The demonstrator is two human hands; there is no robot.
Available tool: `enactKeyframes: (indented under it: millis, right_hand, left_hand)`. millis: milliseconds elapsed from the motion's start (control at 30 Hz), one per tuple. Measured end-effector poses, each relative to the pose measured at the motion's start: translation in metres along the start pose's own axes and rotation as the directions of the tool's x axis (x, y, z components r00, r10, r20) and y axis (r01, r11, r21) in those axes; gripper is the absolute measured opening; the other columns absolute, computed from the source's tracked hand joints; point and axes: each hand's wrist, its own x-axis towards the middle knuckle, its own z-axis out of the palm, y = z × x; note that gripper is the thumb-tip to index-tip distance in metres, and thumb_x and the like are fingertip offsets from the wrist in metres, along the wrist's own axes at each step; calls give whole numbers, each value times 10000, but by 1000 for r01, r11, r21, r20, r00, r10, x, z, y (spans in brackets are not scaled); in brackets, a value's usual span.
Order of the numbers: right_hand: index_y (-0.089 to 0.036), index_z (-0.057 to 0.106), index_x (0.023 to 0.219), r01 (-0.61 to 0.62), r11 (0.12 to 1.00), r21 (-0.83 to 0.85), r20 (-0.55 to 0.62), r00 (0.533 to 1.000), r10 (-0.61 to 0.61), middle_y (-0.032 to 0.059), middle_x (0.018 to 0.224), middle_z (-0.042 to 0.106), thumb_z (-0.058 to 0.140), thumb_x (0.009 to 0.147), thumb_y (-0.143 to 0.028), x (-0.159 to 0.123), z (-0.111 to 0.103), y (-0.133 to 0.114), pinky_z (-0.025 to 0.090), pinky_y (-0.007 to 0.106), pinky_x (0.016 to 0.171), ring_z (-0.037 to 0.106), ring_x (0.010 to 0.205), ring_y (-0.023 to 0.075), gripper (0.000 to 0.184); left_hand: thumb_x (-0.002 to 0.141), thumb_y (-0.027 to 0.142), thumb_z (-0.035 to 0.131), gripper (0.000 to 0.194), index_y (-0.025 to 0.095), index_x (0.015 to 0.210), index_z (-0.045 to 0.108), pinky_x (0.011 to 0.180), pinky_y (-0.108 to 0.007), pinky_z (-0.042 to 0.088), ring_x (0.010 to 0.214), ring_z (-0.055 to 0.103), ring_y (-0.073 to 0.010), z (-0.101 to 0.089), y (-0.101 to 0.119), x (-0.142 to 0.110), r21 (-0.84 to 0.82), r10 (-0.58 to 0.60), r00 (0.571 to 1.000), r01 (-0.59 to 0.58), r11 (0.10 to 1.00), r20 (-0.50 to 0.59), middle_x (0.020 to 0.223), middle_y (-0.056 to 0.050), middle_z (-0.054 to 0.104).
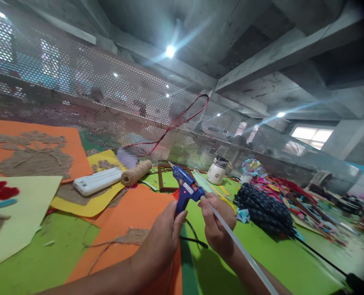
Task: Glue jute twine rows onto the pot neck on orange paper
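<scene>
A blue hot glue gun, its small red light lit, is held up over the table with its nozzle pointing away to the upper left. My left hand is wrapped round its handle. At the back of the gun, my right hand pinches a long translucent glue stick, whose front end meets the gun's rear opening. The stick's other end runs down out of view. Below my left hand lies an orange sheet with a small woven burlap piece and loose twine on it.
A twine roll, a white power bank and burlap collages on coloured sheets are at left. Behind stand a brown frame and a white bottle. A dark folded umbrella and piled colourful scraps lie right. A perforated metal screen backs the table.
</scene>
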Motion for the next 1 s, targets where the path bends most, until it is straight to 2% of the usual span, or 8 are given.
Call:
enactKeyframes:
  millis: [200, 367, 500, 567, 667, 767, 900, 1000]
  right_hand:
    - [-215, 629, 788, 0, 1000, 13, -18, 1000, 0, 4, 642, 634, 482, 1106, -192, 1, 4, -6, 463, 277, 550, 626, 555, 150, 351]
    - [-210, 627, 766, -232, 963, 136, 19, 973, 232, -2, 655, 629, 474, 1136, -382, -9, 11, -4, 484, 258, 562, 614, 571, 151, 436]
    - [-205, 714, 891, -346, 914, 210, 114, 938, 328, 29, 783, 716, 598, 1057, -579, -13, 16, 1, 560, 288, 656, 674, 691, 193, 426]
    - [-199, 760, 976, -470, 851, 234, 218, 879, 425, 61, 883, 770, 623, 1026, -636, -13, 19, -1, 595, 317, 757, 723, 802, 229, 461]
    - [-181, 800, 1108, -666, 690, 284, 391, 737, 551, 122, 1093, 810, 571, 1019, -719, -13, 22, -9, 598, 363, 933, 751, 1000, 278, 591]
    - [-158, 804, 1178, -738, 577, 350, 442, 673, 593, 147, 1147, 814, 569, 985, -782, -10, 23, -18, 586, 399, 1013, 750, 1053, 298, 694]
    - [-167, 831, 1105, -798, 447, 405, 492, 602, 629, 143, 1121, 829, 648, 954, -759, -1, 15, -23, 606, 407, 996, 768, 1051, 298, 637]
    - [-156, 842, 997, -850, 355, 389, 608, 527, 594, 151, 1023, 841, 714, 917, -734, 9, 3, -19, 635, 396, 898, 792, 970, 296, 597]
  left_hand:
    - [969, 556, 372, 309, 280, 913, 499, 857, -458, 548, 781, 591, -277, 2, 1, -4, -22, 18, 1000, -18, 1000, 21, 845, -69, 612]
    - [968, 543, 359, 307, 278, 921, 507, 892, -468, 560, 816, 621, -284, 3, 7, -6, -32, 33, 999, -33, 999, 2, 855, -72, 625]
    - [971, 531, 348, 323, 267, 964, 533, 917, -478, 564, 889, 653, -300, 5, 10, -9, -36, 41, 999, -40, 999, 12, 950, -119, 682]
    - [969, 523, 333, 333, 258, 979, 534, 907, -486, 568, 880, 659, -305, 6, 10, -11, -16, 24, 999, -23, 1000, 36, 957, -138, 694]
    - [971, 478, 320, 326, 240, 1007, 539, 900, -503, 573, 883, 673, -315, 8, 9, -10, 20, -7, 999, 6, 1000, 44, 958, -163, 706]
    - [967, 388, 355, 317, 205, 1091, 584, 933, -516, 572, 957, 701, -325, 11, 9, -8, 41, -6, 999, 4, 999, 51, 1048, -197, 739]
    - [908, 311, 521, 333, 191, 1181, 668, 987, -496, 579, 1054, 733, -329, 13, 17, -18, 67, -12, 994, 5, 998, 106, 1145, -185, 788]
    - [876, 358, 614, 398, 195, 1216, 741, 1047, -480, 568, 1156, 728, -341, -4, 23, -37, 148, -9, 988, -14, 989, 152, 1231, -176, 802]
